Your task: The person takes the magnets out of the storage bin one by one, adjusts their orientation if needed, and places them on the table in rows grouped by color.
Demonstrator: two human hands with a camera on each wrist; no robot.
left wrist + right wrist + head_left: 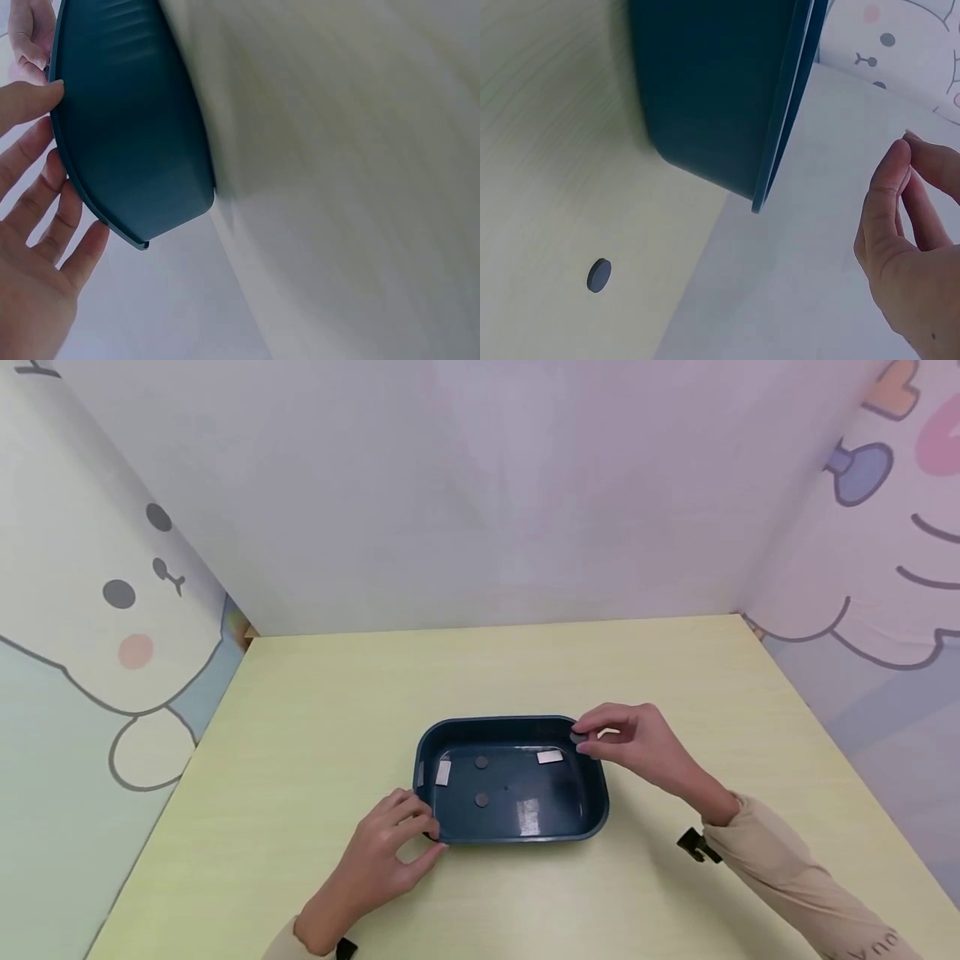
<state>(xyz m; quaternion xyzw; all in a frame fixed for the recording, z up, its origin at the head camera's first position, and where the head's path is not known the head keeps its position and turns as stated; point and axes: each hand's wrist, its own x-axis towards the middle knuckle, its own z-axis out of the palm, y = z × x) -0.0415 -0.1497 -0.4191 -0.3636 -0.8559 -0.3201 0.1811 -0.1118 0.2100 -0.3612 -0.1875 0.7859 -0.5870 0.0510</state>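
Observation:
A dark blue plastic tray [510, 842] stands on the table. Inside lie two small grey discs [481, 799] and two white rectangular pieces [550, 757]. My left hand [390, 843] is at the tray's near left corner; in the left wrist view its spread fingertips [54, 169] touch the rim, thumb apart from the fingers. Over the far right corner, my right hand [637, 745] pinches a small grey disc [577, 737] between thumb and fingers. In the right wrist view that disc is mostly hidden by the fingertips.
Another dark disc [598, 275] lies on the table outside the tray in the right wrist view. The pale yellow table [300, 735] meets a plain back wall [487, 493] and side walls with cartoon prints. A pale patch on the tray floor looks like a reflection.

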